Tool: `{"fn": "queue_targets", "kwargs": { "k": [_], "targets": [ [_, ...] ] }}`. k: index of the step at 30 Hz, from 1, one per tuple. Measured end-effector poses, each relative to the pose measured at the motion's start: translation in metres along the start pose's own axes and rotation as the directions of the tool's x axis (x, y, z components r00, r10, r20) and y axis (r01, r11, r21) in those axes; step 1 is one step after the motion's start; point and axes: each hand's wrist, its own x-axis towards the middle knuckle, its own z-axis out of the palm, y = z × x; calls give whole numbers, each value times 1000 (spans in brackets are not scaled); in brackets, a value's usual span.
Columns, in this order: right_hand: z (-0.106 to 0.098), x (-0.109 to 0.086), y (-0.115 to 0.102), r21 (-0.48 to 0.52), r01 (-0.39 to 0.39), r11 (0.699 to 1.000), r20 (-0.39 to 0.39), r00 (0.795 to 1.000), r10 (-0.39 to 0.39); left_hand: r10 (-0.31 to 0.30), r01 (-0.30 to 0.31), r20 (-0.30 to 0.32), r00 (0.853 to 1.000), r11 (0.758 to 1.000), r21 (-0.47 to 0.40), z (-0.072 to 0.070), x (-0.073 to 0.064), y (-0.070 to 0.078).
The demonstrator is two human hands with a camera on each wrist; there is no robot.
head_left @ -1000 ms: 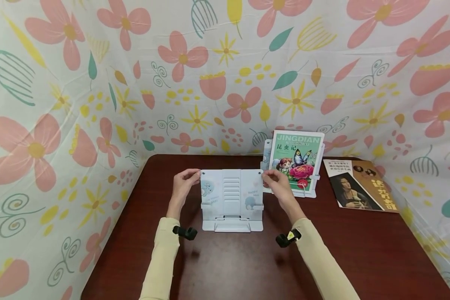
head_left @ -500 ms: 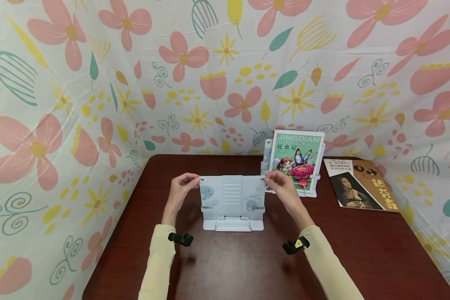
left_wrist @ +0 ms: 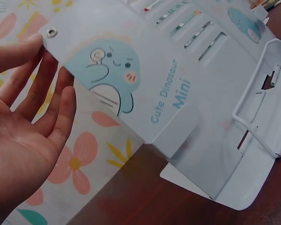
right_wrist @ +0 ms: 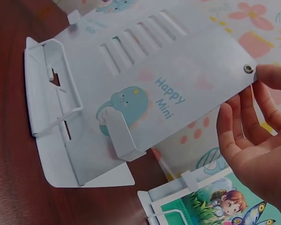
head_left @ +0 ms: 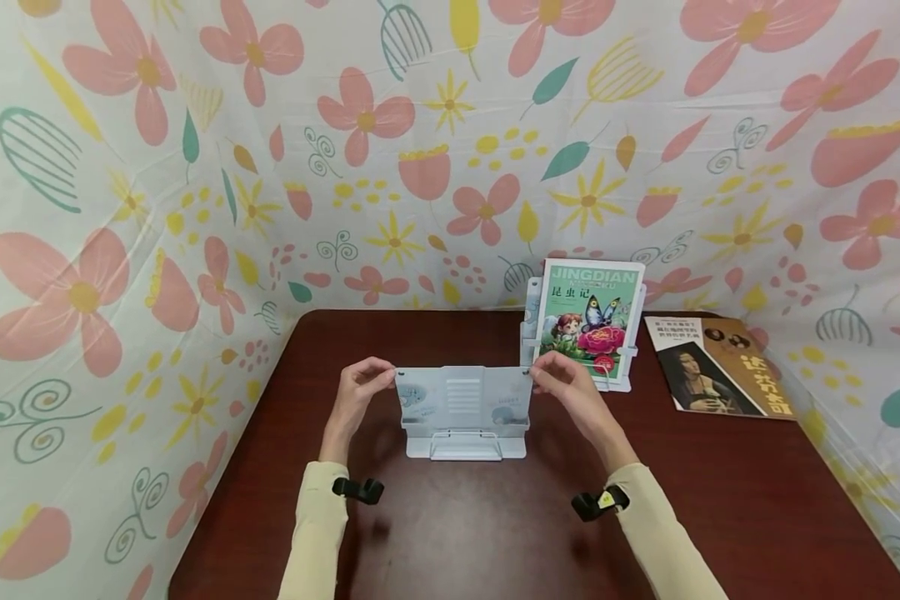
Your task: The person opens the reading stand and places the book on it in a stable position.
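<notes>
White and dinosaur-printed, the book stand (head_left: 462,397) rests on the dark red table (head_left: 457,533), left hand (head_left: 356,399) and right hand (head_left: 573,395) each pinching a top corner; uneven force could, I'd guess, skew its panel (head_left: 422,404) or skid its base (head_left: 417,448).

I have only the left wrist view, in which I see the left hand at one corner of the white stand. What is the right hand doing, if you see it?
Observer: The right hand pinches the opposite upper corner of the white stand.
Operator: Thank you. Which words are printed on that side?
Observer: The lettering there reads "Happy Mini".
Operator: And is some book standing nearby?
Observer: Yes, a green book rests on a second stand, behind and to the right in the head view.
</notes>
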Motion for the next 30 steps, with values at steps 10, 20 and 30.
{"fn": "queue_targets", "kwargs": {
  "k": [10, 20, 30],
  "targets": [
    [2, -17, 3, 27, 61, 998, 17, 998, -62, 36, -35, 52, 998, 999, -28, -3, -13, 0],
    [3, -27, 10, 124, 165, 978, 33, 985, -170, 84, -88, 91, 992, 995, 41, -7, -21, 5],
    [10, -38, 15, 182, 233, 955, 107, 961, -255, 81, -83, 59, 995, 996, 32, -11, -28, 2]
  ]
}}
